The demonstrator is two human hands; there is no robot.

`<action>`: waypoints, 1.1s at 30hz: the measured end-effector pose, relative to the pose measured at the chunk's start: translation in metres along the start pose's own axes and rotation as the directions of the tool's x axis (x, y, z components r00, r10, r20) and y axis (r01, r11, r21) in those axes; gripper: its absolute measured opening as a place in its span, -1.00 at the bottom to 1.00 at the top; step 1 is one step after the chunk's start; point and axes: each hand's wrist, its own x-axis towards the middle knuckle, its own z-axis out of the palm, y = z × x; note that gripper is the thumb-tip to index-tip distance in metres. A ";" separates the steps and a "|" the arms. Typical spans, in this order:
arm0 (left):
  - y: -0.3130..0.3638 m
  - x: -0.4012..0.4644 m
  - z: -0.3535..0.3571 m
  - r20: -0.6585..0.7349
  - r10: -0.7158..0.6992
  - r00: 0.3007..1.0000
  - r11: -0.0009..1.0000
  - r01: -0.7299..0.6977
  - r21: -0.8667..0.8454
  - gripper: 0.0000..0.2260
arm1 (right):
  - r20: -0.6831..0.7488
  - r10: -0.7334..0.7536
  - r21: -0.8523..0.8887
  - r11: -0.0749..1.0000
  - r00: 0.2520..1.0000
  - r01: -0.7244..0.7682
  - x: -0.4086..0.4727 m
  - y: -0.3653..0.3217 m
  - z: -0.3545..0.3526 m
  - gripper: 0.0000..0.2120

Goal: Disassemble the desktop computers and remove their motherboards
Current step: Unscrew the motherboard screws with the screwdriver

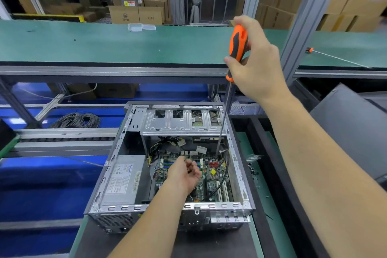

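An open desktop computer case [117,142] lies on its side in front of me, its green motherboard [215,184] exposed at the bottom. My right hand [255,65] grips the orange-and-black handle of a long screwdriver [237,44], held upright; its thin shaft runs down into the case and the tip sits at the board near a red part [213,164]. My left hand [184,176] reaches inside the case over the motherboard with its fingers loosely curled; I cannot make out anything held in them. A silver power supply [123,182] fills the case's left side.
A metal drive cage [180,123] spans the far end of the case. A green conveyor belt [104,44] runs across behind, with a clear plastic box [138,27] and another screwdriver [310,50] on it. Coiled cables [77,120] lie at left, a dark case panel [351,123] at right.
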 end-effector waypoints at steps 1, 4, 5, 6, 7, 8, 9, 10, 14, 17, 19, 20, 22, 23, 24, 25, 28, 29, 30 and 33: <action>0.000 0.002 -0.001 -0.018 0.018 1.000 1.000 -0.018 0.005 -0.68 | 0.032 0.009 -0.027 1.000 0.999 -0.008 -0.004 0.005 0.002 -0.39; 0.000 0.006 -0.002 -0.057 0.076 0.996 0.997 -0.075 0.018 -0.73 | 0.093 0.060 -0.063 0.997 0.994 -0.054 -0.020 0.021 0.011 -0.38; 0.000 0.007 -0.002 -0.065 0.087 0.994 0.996 -0.087 0.004 -0.73 | 0.099 0.076 -0.070 0.995 0.992 -0.069 -0.025 0.026 0.014 -0.37; 0.000 0.009 -0.003 -0.073 0.098 0.992 0.995 -0.099 -0.005 -0.74 | 0.099 0.089 -0.074 0.994 0.991 -0.082 -0.031 0.030 0.017 -0.37; 0.000 0.010 -0.003 -0.081 0.108 0.991 0.994 -0.109 -0.009 -0.75 | 0.098 0.100 -0.076 0.993 0.990 -0.092 -0.036 0.033 0.020 -0.37; 0.000 0.010 -0.003 -0.086 0.117 0.989 0.993 -0.118 -0.013 -0.76 | 0.097 0.105 -0.077 0.992 0.990 -0.098 -0.041 0.036 0.023 -0.37; 0.000 0.010 -0.002 -0.086 0.123 0.989 0.992 -0.125 -0.017 -0.76 | 0.096 0.109 -0.080 0.992 0.989 -0.101 -0.046 0.039 0.025 -0.38; 0.000 0.011 -0.002 -0.084 0.127 0.988 0.991 -0.129 -0.023 -0.75 | 0.093 0.112 -0.084 0.991 0.989 -0.104 -0.050 0.041 0.027 -0.38; 0.000 0.011 -0.002 -0.077 0.116 0.990 0.992 -0.120 -0.049 -0.72 | 0.063 0.128 -0.102 0.987 0.990 -0.121 -0.064 0.053 0.034 -0.39; 0.000 0.012 -0.001 -0.091 0.113 0.989 0.991 -0.119 -0.064 -0.69 | 0.054 0.154 -0.107 0.983 0.987 -0.147 -0.070 0.059 0.039 -0.41; 0.000 0.013 -0.002 -0.094 0.114 0.989 0.990 -0.120 -0.071 -0.67 | 0.049 0.153 -0.111 0.983 0.987 -0.146 -0.073 0.062 0.041 -0.41; 0.000 0.014 -0.002 -0.092 0.115 0.989 0.990 -0.122 -0.076 -0.67 | 0.047 0.152 -0.110 0.983 0.987 -0.146 -0.073 0.063 0.042 -0.41; 0.000 0.014 -0.002 -0.078 0.117 0.990 0.989 -0.124 -0.084 -0.66 | 0.041 0.154 -0.104 0.983 0.987 -0.149 -0.075 0.064 0.044 -0.40; 0.000 0.014 -0.002 -0.064 0.116 0.991 0.988 -0.122 -0.093 -0.66 | 0.038 0.156 -0.103 0.983 0.987 -0.152 -0.075 0.065 0.044 -0.40; 0.000 0.013 -0.002 -0.049 0.113 0.992 0.987 -0.118 -0.105 -0.69 | 0.035 0.158 -0.105 0.983 0.987 -0.154 -0.076 0.065 0.045 -0.40; 0.000 0.014 -0.002 -0.041 0.108 0.993 0.988 -0.111 -0.110 -0.72 | 0.033 0.158 -0.107 0.982 0.987 -0.154 -0.076 0.066 0.045 -0.39; -0.001 0.016 -0.003 -0.034 0.092 0.995 0.992 -0.095 -0.086 -0.80 | 0.030 0.159 -0.108 0.982 0.987 -0.155 -0.075 0.066 0.046 -0.39; -0.001 0.017 -0.004 -0.030 0.087 0.996 0.993 -0.090 -0.080 -0.81 | 0.031 0.156 -0.109 0.982 0.987 -0.152 -0.075 0.066 0.046 -0.39; -0.001 0.018 -0.004 -0.029 0.082 0.996 0.994 -0.084 -0.074 -0.82 | 0.032 0.152 -0.110 0.983 0.988 -0.148 -0.075 0.067 0.046 -0.39; -0.001 0.019 -0.004 -0.031 0.069 0.997 0.996 -0.070 -0.054 -0.82 | 0.034 0.141 -0.109 0.985 0.989 -0.137 -0.075 0.067 0.046 -0.39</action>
